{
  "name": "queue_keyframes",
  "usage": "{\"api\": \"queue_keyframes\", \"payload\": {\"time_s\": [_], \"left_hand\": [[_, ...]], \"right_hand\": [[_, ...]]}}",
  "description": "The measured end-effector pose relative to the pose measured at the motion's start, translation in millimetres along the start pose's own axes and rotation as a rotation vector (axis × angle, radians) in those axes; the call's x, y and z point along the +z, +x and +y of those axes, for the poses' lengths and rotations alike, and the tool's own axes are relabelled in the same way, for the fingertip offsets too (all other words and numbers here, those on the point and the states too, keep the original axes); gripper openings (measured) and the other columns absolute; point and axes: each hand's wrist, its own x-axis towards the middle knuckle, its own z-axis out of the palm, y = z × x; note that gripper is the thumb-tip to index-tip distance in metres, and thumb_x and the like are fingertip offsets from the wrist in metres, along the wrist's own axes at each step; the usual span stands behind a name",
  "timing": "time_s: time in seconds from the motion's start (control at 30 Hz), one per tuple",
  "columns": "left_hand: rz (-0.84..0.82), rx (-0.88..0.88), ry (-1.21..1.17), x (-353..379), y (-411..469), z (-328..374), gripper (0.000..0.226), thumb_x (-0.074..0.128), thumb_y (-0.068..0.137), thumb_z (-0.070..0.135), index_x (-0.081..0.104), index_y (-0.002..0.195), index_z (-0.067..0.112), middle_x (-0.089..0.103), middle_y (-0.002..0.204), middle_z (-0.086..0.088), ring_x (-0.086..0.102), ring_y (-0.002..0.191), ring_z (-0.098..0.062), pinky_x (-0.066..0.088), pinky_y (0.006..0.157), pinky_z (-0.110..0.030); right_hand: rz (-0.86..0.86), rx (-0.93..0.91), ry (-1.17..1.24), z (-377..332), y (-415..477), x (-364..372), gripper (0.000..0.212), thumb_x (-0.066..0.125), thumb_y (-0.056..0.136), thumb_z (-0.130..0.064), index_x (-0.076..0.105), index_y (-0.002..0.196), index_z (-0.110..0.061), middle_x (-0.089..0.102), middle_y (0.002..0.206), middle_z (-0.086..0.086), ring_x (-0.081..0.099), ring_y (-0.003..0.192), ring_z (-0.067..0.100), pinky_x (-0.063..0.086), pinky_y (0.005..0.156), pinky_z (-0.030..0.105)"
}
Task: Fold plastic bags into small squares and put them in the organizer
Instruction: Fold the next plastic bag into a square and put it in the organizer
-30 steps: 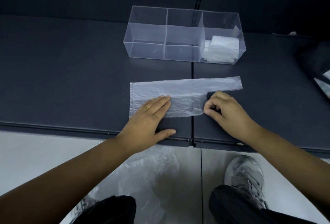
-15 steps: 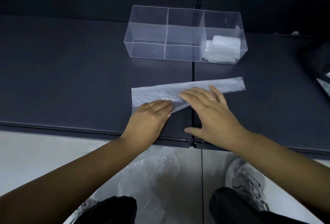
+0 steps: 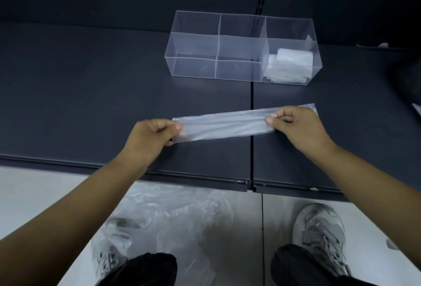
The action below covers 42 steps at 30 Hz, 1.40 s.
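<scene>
Stretching across the seam of the dark worktop (image 3: 91, 94), the plastic bag (image 3: 224, 126) is folded down to a long, narrow strip. It is held at both ends and lies on or just above the surface (which of the two I cannot tell). It is thin, translucent film: nearly weightless, limp and slick against itself. I expect it to spring open or slide out of its layers once the tension goes. It will not break, but it takes a crease wherever it is pressed, so a crooked fold would be hard to undo.

The ends are the sensible places to hold, with all layers caught together. The left hand (image 3: 150, 136) pinches the left end, its fingers (image 3: 176, 127) curled with the thumb on top. The right hand (image 3: 298, 126) pinches near the right end, fingers (image 3: 272, 121) closed on the film, and a short tip of bag shows past the knuckles. For the next fold, I judge that one end should be carried over to the other and the crease pressed flat.

Beyond the strip stands the clear organizer (image 3: 193, 66), three compartments across; its right one holds folded bags (image 3: 289, 62). On the floor below the worktop edge, a heap of loose bags (image 3: 173, 212) lies between the person's shoes (image 3: 323, 228).
</scene>
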Motion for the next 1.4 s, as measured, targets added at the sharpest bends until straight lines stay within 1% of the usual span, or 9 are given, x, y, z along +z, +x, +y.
{"api": "queue_keyframes", "payload": {"time_s": [0.23,0.33,0.47,0.7,0.8,0.9,1.07,1.27,1.4], "left_hand": [[0.206,-0.019,0.033,10,10,-5,0.012,0.062,0.092,0.022,0.070,0.091,0.012,0.068,0.073,0.003,0.062,0.063,-0.004,0.049,0.059,-0.012],[0.422,0.339,0.353,19,-8,0,0.017,0.058,0.093,0.019,0.059,0.110,0.013,0.057,0.091,0.004,0.055,0.078,-0.007,0.041,0.076,-0.013],[0.071,0.869,0.840,44,-27,1,0.042,0.041,0.096,0.029,0.058,0.127,0.006,0.057,0.127,-0.016,0.052,0.119,-0.033,0.033,0.104,-0.038],[-0.221,0.594,1.233,49,-21,-18,0.088,0.000,0.086,0.073,-0.002,0.153,0.016,-0.005,0.161,-0.001,-0.011,0.147,-0.021,-0.004,0.120,-0.042],[-0.235,0.591,1.270,49,-20,-18,0.087,-0.001,0.085,0.073,-0.002,0.153,0.018,-0.006,0.161,-0.002,-0.011,0.148,-0.022,-0.002,0.120,-0.044],[-0.229,0.613,1.242,49,-20,-19,0.083,0.002,0.087,0.071,-0.003,0.152,0.020,-0.006,0.161,-0.003,-0.010,0.147,-0.023,-0.002,0.120,-0.044],[-0.230,0.631,1.226,49,-20,-19,0.082,0.003,0.088,0.071,0.001,0.152,0.021,-0.001,0.161,-0.004,-0.007,0.148,-0.024,-0.002,0.120,-0.044],[-0.218,0.646,1.205,50,-20,-18,0.082,0.005,0.089,0.070,0.011,0.153,0.019,0.007,0.160,-0.005,0.000,0.148,-0.026,0.005,0.120,-0.046],[-0.216,0.653,1.222,50,-19,-19,0.083,0.004,0.089,0.070,0.011,0.153,0.018,0.006,0.160,-0.005,0.000,0.148,-0.026,0.006,0.120,-0.046]], "right_hand": [[0.064,0.056,-0.102,-6,14,5,0.014,0.073,0.084,-0.024,0.068,0.072,-0.017,0.067,0.070,-0.006,0.059,0.065,0.004,0.043,0.060,0.009],[0.073,0.052,-0.157,-8,18,8,0.020,0.073,0.083,-0.022,0.067,0.065,-0.019,0.064,0.065,-0.006,0.057,0.064,0.010,0.043,0.066,0.022],[0.090,0.071,-0.199,-11,21,11,0.019,0.073,0.083,-0.023,0.067,0.065,-0.018,0.062,0.064,-0.008,0.059,0.069,0.014,0.044,0.069,0.025],[0.111,0.113,-0.280,-22,17,12,0.010,0.069,0.086,-0.023,0.068,0.084,-0.013,0.065,0.085,0.002,0.065,0.088,0.025,0.050,0.076,0.033],[0.290,-0.269,-0.508,-32,-2,26,0.031,0.067,0.083,-0.013,0.061,0.113,-0.013,0.053,0.115,0.010,0.057,0.100,0.029,0.047,0.088,0.038],[-0.062,-0.621,-0.639,-35,-25,56,0.052,0.057,0.092,-0.026,0.044,0.140,-0.012,0.039,0.147,0.011,0.035,0.136,0.028,0.025,0.114,0.039],[-0.297,-0.501,-0.986,2,-23,54,0.079,0.006,0.089,-0.062,-0.007,0.153,-0.017,-0.014,0.160,-0.002,-0.019,0.145,0.011,-0.012,0.119,0.034],[-0.100,-0.229,-0.946,45,-5,-24,0.077,0.015,0.093,-0.059,-0.001,0.153,-0.016,-0.009,0.161,-0.001,-0.011,0.147,0.012,-0.010,0.117,0.029],[0.128,-0.155,-0.667,53,12,-55,0.051,0.043,0.100,-0.034,0.036,0.146,-0.013,0.028,0.156,0.005,0.022,0.144,0.022,0.012,0.116,0.036]]}}
